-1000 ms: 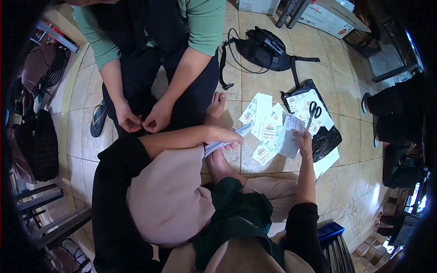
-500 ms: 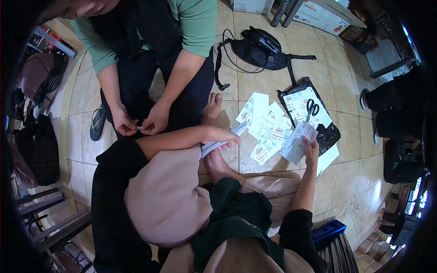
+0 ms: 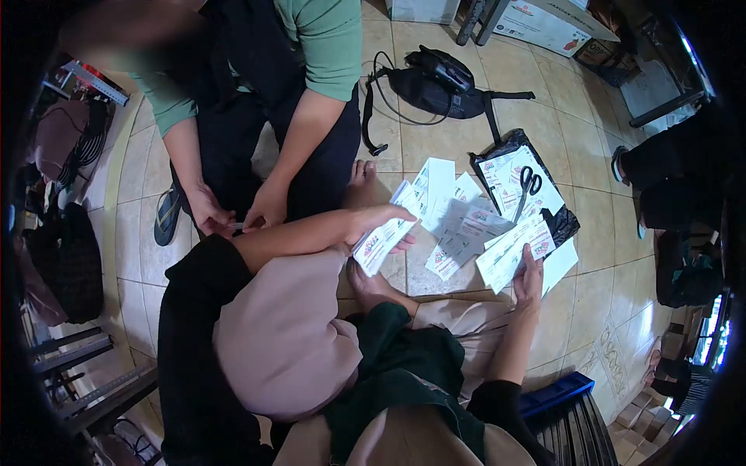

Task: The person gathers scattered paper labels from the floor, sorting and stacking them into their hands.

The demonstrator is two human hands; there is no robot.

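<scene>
Head cam: card stack (image 3: 378, 247) gripped by left hand (image 3: 376, 220), fanned cards (image 3: 506, 259) edge-pinched by right hand (image 3: 530, 278), probably for readability.

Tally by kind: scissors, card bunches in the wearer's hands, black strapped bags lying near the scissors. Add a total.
Scissors: 1
Card bunches: 2 (left bunch, in the left hand; right bunch, in the right hand)
Black strapped bag: 1
Total: 4
</scene>
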